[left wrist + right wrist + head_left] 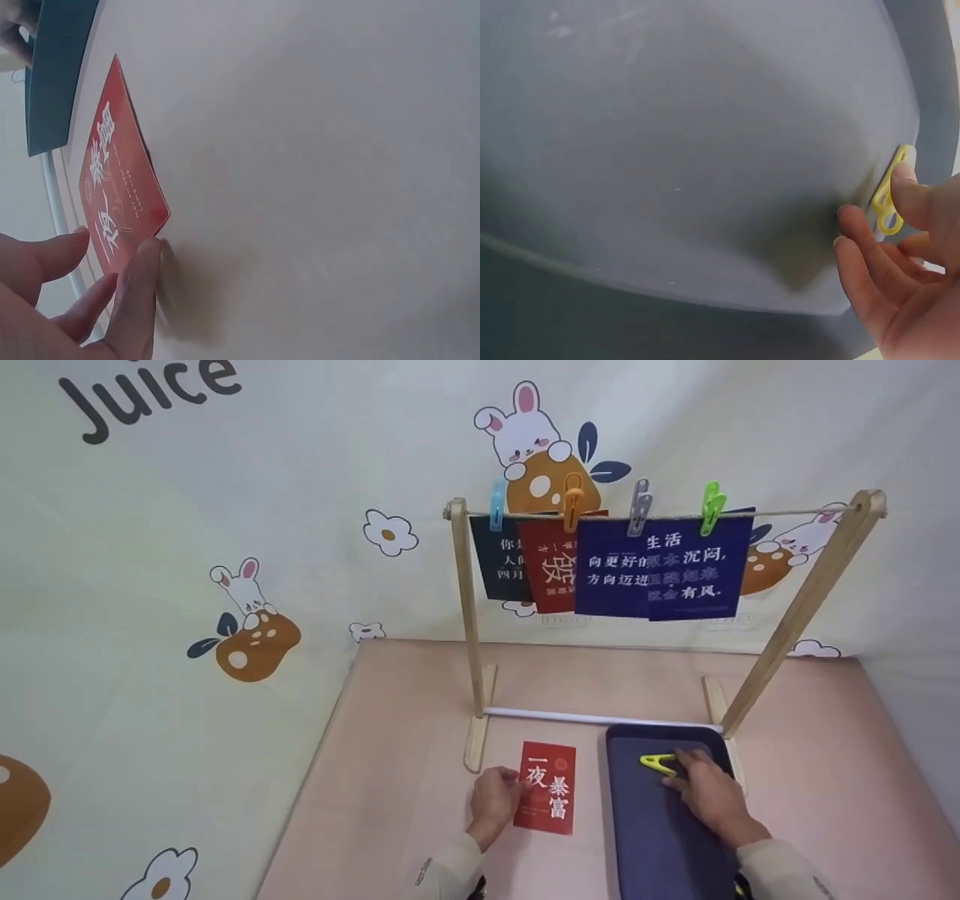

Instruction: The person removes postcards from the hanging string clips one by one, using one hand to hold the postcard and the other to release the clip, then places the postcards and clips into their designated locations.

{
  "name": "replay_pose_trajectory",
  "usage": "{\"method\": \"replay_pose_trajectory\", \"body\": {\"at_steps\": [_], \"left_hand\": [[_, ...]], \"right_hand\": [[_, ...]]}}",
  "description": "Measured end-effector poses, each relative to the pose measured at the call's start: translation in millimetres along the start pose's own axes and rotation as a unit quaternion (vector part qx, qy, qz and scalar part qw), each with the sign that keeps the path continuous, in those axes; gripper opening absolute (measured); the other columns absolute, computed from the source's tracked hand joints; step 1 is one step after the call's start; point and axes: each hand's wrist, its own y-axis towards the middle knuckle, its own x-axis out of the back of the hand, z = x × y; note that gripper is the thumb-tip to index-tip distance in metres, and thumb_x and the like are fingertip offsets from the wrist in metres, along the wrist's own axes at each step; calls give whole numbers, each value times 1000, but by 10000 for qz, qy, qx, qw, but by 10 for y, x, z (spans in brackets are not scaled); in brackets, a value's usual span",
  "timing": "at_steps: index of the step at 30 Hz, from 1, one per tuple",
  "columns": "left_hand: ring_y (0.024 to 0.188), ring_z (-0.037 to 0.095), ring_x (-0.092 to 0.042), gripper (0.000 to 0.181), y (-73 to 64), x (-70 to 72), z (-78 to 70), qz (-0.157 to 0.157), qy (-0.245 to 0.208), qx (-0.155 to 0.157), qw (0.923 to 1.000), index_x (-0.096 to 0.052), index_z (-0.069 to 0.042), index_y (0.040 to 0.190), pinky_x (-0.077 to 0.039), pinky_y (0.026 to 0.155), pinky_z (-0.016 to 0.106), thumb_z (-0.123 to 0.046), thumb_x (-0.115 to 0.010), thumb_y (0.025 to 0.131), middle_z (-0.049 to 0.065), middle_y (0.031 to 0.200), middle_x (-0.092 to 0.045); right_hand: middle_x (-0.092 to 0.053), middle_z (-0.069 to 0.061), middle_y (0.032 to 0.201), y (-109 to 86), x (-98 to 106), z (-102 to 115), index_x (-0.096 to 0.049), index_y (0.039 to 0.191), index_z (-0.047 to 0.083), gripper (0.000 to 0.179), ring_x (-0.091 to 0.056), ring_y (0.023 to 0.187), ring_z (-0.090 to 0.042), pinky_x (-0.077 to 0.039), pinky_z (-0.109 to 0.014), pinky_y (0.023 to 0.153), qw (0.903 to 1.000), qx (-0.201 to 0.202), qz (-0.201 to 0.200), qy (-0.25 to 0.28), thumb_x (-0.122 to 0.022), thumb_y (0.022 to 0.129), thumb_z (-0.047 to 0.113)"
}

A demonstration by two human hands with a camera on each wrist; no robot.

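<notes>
In the head view, a red card (545, 810) with white characters lies on the pink table. My left hand (495, 802) is at its left edge; in the left wrist view a fingertip (150, 251) meets the card's corner and the thumb stands apart from the other fingers. Farther right, a yellow-green clothespin (657, 763) is at the far end of the dark blue tray (612, 817). My right hand (709, 795) has thumb and fingers around the clothespin's handle end, and the thumb overlaps the clothespin in the right wrist view.
Behind the tray stands a wooden frame (802, 615) with a rope across its top. Several printed cards (611, 574) hang from it by coloured clothespins, such as a green one (712, 510). A white rod (562, 715) joins the frame's feet. A printed curtain (300, 510) backs the table.
</notes>
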Motion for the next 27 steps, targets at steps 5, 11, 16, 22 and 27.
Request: {"method": "replay_pose_trajectory", "body": {"at_steps": [5, 11, 16, 22, 27], "left_hand": [[77, 12, -65, 25, -49, 27, -23, 177, -61, -1, 9998, -68, -1, 109, -60, 66, 29, -14, -75, 89, 6, 91, -71], [78, 13, -62, 26, -127, 82, -144, 746, 351, 217, 9964, -67, -3, 109, -57, 68, 29, -21, -73, 92, 3, 90, -68], [79, 11, -63, 22, -197, 94, -207, 1224, 552, 226, 9907, -66, -4, 106, -55, 67, 28, -18, -72, 91, 0, 87, -66], [83, 12, -63, 28, -344, 94, -257, 1516, 731, 107, 9857, -63, -3, 110, -57, 71, 31, -19, -75, 89, 0, 92, -65], [85, 12, -65, 33, -447, 129, -353, 1852, 578, -192, 9808, -62, -4, 116, -58, 72, 32, -18, -76, 89, 0, 96, -68]], "right_hand": [[-60, -28, 123, -37, 33, 100, -54, 135, -11, 59, -66, 102, -43, -56, -61, 78, 9999, 20, -152, 49, -75, 90, 20], [-58, -28, 128, -132, 55, 205, -55, 135, -5, 56, -64, 107, -47, -57, -62, 76, 9994, -157, -283, 112, -76, 89, 18], [-61, -23, 122, -262, 107, 257, -64, 126, 1, 41, -69, 95, -43, -58, -55, 64, 9955, -124, -898, 290, -76, 87, 9], [-66, -20, 111, -364, 306, 342, -68, 116, 3, 33, -70, 81, -35, -55, -50, 57, 9885, 5, -1470, 358, -77, 85, 7], [-68, -16, 104, -446, 481, 431, -72, 110, 5, 30, -68, 78, -30, -54, -47, 55, 9793, 334, -1966, 341, -81, 81, 9]]}}
